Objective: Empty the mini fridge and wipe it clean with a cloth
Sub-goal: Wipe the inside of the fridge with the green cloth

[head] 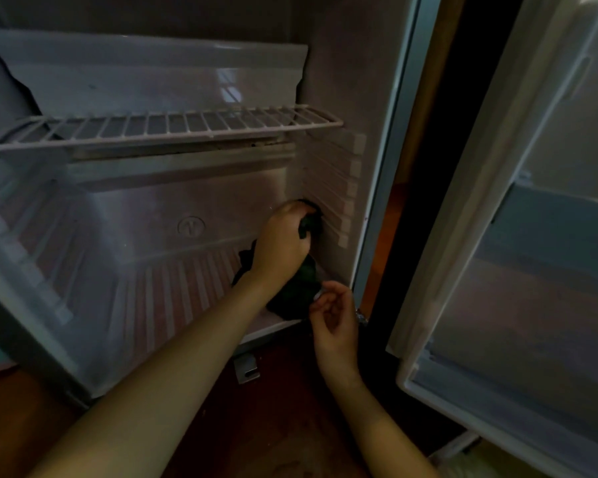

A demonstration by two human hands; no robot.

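Right grip (332, 315) beside crumpled dark-green cloth (296, 298) in left grip (283, 239)

fridge liner (152, 208): glossy plastic | shelf (166, 135): coated wire | cloth (292, 300): matt fabric

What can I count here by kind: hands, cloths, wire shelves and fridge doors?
Hands: 2 (left hand, right hand)
Cloths: 1 (dark green cloth, gripped by the left hand)
Wire shelves: 1 (wire shelf)
Fridge doors: 1 (fridge door, standing open)
Total: 5
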